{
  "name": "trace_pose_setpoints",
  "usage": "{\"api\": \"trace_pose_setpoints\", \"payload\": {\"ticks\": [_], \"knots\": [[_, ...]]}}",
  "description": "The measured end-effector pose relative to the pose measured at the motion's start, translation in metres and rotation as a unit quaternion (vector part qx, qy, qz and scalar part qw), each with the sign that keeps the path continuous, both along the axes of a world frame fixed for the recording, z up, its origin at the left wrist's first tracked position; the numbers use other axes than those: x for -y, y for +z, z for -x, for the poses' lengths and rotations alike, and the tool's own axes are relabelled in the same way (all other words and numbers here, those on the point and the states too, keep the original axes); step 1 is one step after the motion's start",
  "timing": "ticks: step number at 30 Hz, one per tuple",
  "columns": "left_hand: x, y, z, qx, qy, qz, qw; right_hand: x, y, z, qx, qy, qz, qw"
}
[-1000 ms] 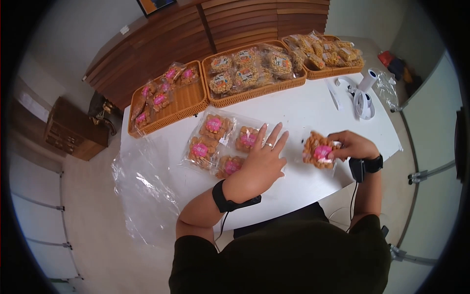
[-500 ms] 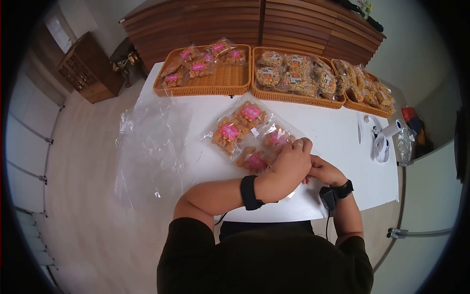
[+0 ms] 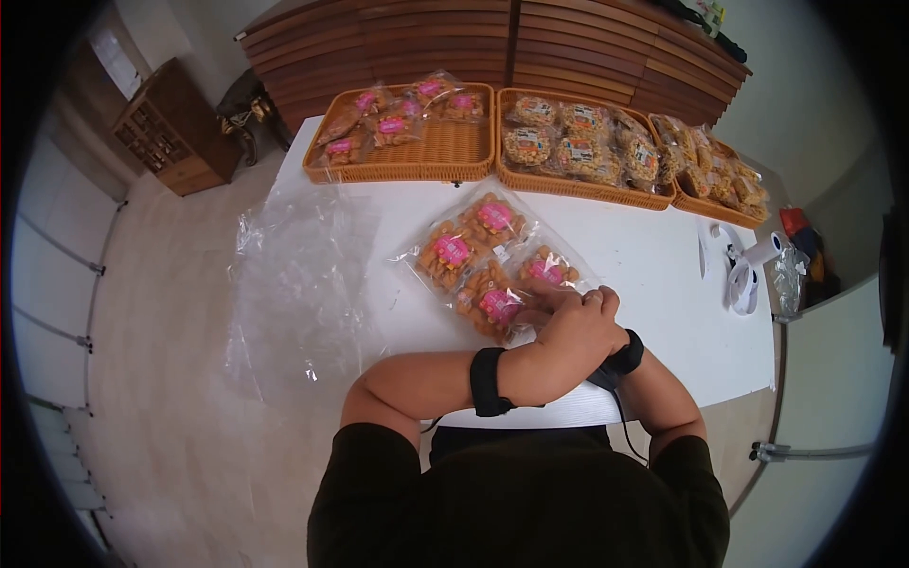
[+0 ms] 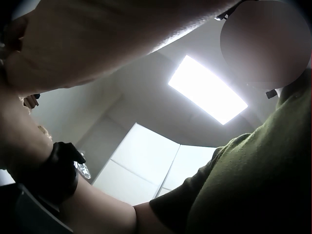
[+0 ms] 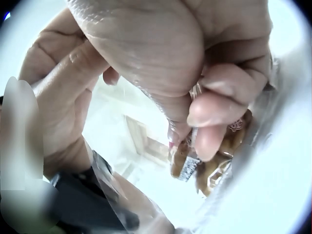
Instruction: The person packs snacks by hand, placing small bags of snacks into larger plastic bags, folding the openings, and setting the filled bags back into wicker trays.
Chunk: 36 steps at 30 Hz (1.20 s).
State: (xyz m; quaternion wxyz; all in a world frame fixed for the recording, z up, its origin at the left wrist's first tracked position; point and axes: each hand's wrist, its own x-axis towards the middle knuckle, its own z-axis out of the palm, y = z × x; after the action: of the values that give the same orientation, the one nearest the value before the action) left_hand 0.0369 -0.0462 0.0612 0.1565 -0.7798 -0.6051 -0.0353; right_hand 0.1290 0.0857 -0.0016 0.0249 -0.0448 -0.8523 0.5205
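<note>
Now clear snack packet (image 3: 499,305), pink label, hands (image 3: 578,327) pinching.

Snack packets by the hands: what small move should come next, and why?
Probably set the held packet down flat against the four packets already grouped on the white table. The right hand pinches its wrapper, with the left hand crossed over it right at the group's near edge, so only a short lowering seems left.
</note>
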Motion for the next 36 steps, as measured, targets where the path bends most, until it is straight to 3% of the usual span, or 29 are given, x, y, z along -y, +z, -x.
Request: {"api": "trace_pose_setpoints", "payload": {"ticks": [8, 10, 14, 16, 18, 19, 20, 22, 24, 25, 26, 27, 29, 31, 34, 35, 36], "knots": [[0.003, 0.005, 0.011, 0.04, -0.016, 0.002, 0.999, 0.008, -0.002, 0.002, 0.003, 0.04, -0.072, 0.997], [0.001, 0.003, 0.015, 0.111, -0.062, 0.052, 0.991, 0.01, -0.001, 0.002, -0.01, 0.047, -0.087, 0.995], [-0.001, 0.014, 0.023, 0.093, -0.055, 0.114, 0.988, 0.014, 0.002, 0.002, -0.05, 0.056, -0.114, 0.991], [0.003, 0.032, 0.037, 0.266, -0.085, 0.129, 0.951, 0.015, 0.005, 0.003, -0.075, 0.057, -0.125, 0.988], [0.003, 0.048, 0.06, 0.3, -0.073, 0.115, 0.944, 0.015, 0.02, 0.003, -0.102, 0.048, -0.127, 0.985], [0.001, 0.058, 0.072, 0.348, -0.063, 0.093, 0.931, 0.014, 0.043, 0.0, -0.044, 0.06, -0.051, 0.996], [-0.005, 0.061, 0.088, 0.347, -0.034, 0.078, 0.934, 0.011, 0.057, -0.002, 0.017, 0.074, 0.026, 0.997], [-0.023, 0.058, 0.131, 0.389, 0.041, 0.083, 0.917, -0.003, 0.061, -0.01, -0.008, 0.071, 0.007, 0.997], [-0.051, 0.042, 0.191, 0.369, 0.132, 0.079, 0.917, -0.019, 0.069, -0.02, 0.154, 0.101, 0.022, 0.983], [-0.066, 0.037, 0.221, 0.375, 0.185, 0.097, 0.903, -0.027, 0.063, -0.025, 0.089, 0.116, 0.05, 0.988], [-0.078, 0.016, 0.261, 0.34, 0.202, 0.061, 0.916, -0.036, 0.058, -0.03, 0.083, 0.11, 0.047, 0.989], [-0.086, 0.005, 0.29, 0.304, 0.217, 0.023, 0.927, -0.046, 0.055, -0.035, 0.111, 0.1, 0.13, 0.98], [-0.085, 0.025, 0.295, 0.238, 0.326, 0.08, 0.911, -0.056, 0.055, -0.044, 0.098, 0.049, 0.241, 0.964], [-0.085, 0.004, 0.333, 0.251, 0.327, 0.045, 0.91, -0.064, 0.056, -0.05, 0.062, 0.013, 0.246, 0.967], [-0.101, -0.072, 0.426, 0.241, 0.396, -0.054, 0.884, -0.07, 0.052, -0.049, 0.005, -0.054, 0.256, 0.965], [-0.099, -0.066, 0.422, 0.24, 0.387, -0.061, 0.888, -0.07, 0.05, -0.047, -0.013, -0.086, 0.263, 0.961], [-0.095, -0.056, 0.413, 0.271, 0.421, -0.013, 0.865, -0.069, 0.049, -0.045, -0.019, -0.092, 0.256, 0.962]]}}
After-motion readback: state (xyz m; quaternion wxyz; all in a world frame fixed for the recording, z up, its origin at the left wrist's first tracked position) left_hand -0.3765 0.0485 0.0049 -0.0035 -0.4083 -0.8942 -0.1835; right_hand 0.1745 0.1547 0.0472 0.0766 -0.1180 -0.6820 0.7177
